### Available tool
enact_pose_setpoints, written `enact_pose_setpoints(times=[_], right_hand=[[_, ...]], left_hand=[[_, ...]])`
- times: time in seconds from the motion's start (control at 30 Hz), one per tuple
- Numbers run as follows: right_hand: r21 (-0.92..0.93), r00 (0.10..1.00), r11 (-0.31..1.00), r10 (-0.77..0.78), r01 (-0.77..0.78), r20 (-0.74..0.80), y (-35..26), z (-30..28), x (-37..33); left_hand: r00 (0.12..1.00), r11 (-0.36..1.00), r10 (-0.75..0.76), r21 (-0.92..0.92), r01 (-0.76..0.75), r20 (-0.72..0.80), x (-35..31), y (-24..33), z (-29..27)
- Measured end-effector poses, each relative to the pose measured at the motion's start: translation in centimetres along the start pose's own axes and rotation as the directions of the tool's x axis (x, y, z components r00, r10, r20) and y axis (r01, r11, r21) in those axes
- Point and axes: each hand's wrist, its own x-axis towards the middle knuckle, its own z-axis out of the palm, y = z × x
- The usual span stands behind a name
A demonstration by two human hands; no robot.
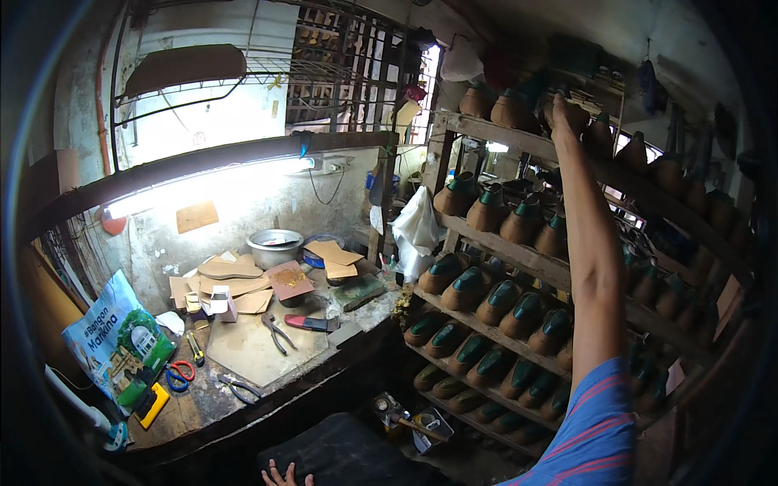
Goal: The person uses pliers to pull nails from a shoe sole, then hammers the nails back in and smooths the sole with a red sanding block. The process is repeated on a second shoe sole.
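My right arm stretches up to the top rack at the upper right. There my right hand (557,113) is closed against a brown shoe last (576,119); its fingers are small and partly hidden. Beside it on the same board stands another brown last (514,110). Low in the picture, my left hand (284,476) lies with fingers apart on a dark padded surface (348,449), holding nothing; the lower edge cuts it off.
Green-topped brown lasts (523,220) fill several wooden shelves. On the left workbench (186,409) are pliers (279,334), scissors (180,375), brown cut pieces (235,267), a metal basin (275,247) and a printed bag (121,332). A lit tube lamp (211,182) hangs above. A hammer (417,425) lies low between bench and rack.
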Motion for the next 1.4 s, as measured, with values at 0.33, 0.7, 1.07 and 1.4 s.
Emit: enact_pose_setpoints(times=[0.33,0.7,1.07,1.4], right_hand=[[0.861,0.949,0.461,-0.110,-0.215,0.296,-5.9,-8.5,-11.7],[-0.232,-0.371,0.591,-0.123,-0.772,0.921,1.7,-30.0,-55.9],[0.290,-0.655,0.873,-0.487,-0.393,0.578,1.6,-37.0,-77.6],[0.479,-0.436,0.876,-0.410,0.054,0.801,-4.0,-22.7,-81.6]], left_hand=[[0.994,0.970,-0.007,-0.244,-0.020,-0.107,0.7,-0.8,0.6],[0.842,0.892,0.346,-0.134,-0.432,-0.413,-1.4,10.3,-16.6],[0.878,0.952,-0.051,-0.243,0.187,0.476,-5.2,-1.8,-11.9],[0.983,0.976,0.018,-0.218,0.023,0.185,-2.5,-1.2,-13.1]])
